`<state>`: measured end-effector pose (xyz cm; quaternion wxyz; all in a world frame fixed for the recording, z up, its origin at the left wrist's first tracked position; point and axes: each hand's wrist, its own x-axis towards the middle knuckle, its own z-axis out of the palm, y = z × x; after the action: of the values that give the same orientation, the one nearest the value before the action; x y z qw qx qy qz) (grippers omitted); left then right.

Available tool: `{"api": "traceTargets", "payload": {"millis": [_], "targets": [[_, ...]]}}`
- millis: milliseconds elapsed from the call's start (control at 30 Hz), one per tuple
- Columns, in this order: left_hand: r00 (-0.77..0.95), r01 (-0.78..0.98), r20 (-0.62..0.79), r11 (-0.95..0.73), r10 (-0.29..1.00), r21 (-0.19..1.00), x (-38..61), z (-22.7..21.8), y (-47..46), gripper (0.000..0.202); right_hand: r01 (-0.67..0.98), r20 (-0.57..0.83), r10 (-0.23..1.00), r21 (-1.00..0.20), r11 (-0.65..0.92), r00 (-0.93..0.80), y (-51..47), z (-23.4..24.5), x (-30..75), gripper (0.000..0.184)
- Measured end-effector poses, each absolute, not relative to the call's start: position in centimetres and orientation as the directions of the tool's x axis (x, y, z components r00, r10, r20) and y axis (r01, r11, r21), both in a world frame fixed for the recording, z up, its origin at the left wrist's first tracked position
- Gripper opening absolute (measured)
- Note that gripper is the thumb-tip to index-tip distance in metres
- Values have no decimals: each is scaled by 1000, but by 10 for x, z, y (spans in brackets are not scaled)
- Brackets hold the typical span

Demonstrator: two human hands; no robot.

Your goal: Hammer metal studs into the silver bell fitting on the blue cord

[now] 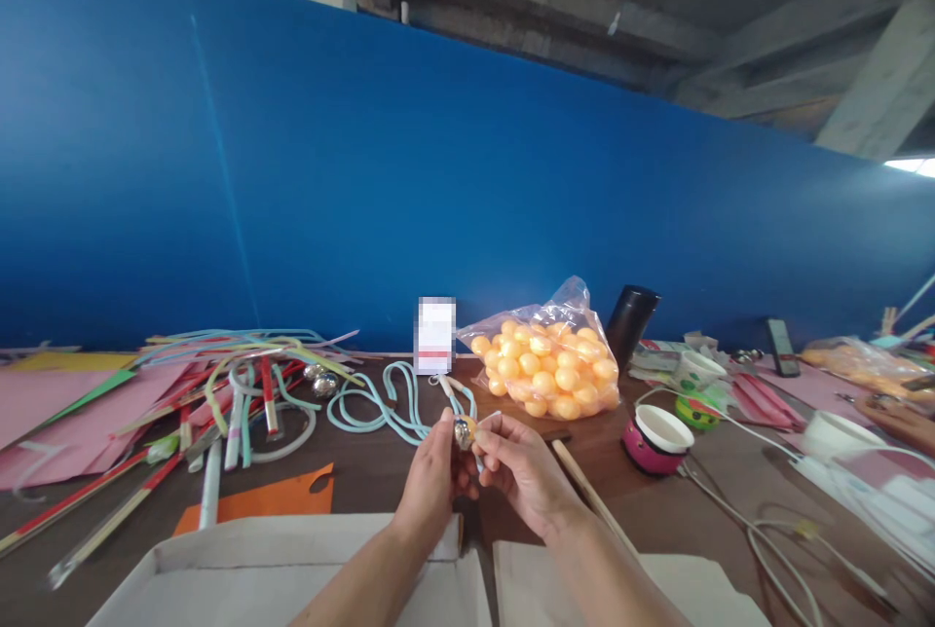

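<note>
Right in front of the bag of orange balls (544,369), toward its left end, a small shiny silver-and-yellow piece (464,432) is held above the desk (603,457). By the left hand (430,471) it is gripped, fingers clamped on it; by the right hand (522,471), just beside, what looks like a thin pale strip (488,419) is pinched between fingertips. Left of the bag, blue cord (394,403) is looped loosely; to its right, a black cylinder (632,320) is seen, with a pink cup (650,442) set nearer.
</note>
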<state>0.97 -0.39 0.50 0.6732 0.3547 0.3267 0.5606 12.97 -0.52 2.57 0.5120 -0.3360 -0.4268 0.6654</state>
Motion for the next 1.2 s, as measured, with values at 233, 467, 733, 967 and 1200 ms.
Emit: {"api": "traceTargets", "payload": {"millis": [233,467,733,967,1200], "targets": [[142,-514,-24,94,990,853,10,6,-6,47,-368,-10,966,-923,-108,-259,-6,26,129,19],[146,-493,-31,100,989,864,10,7,-8,46,-331,-9,964,-938,-100,-266,-9,31,130,22],[159,-501,-39,115,987,858,11,12,-10,46,-298,-19,964,-949,-101,-267,-11,35,132,20],[188,-531,-66,158,980,833,11,12,-10,48,-336,-5,956,-936,-108,-294,-11,36,133,19],[150,-538,-87,156,985,828,11,11,-8,44,-315,-19,970,-944,-97,-243,-7,35,135,19]]}}
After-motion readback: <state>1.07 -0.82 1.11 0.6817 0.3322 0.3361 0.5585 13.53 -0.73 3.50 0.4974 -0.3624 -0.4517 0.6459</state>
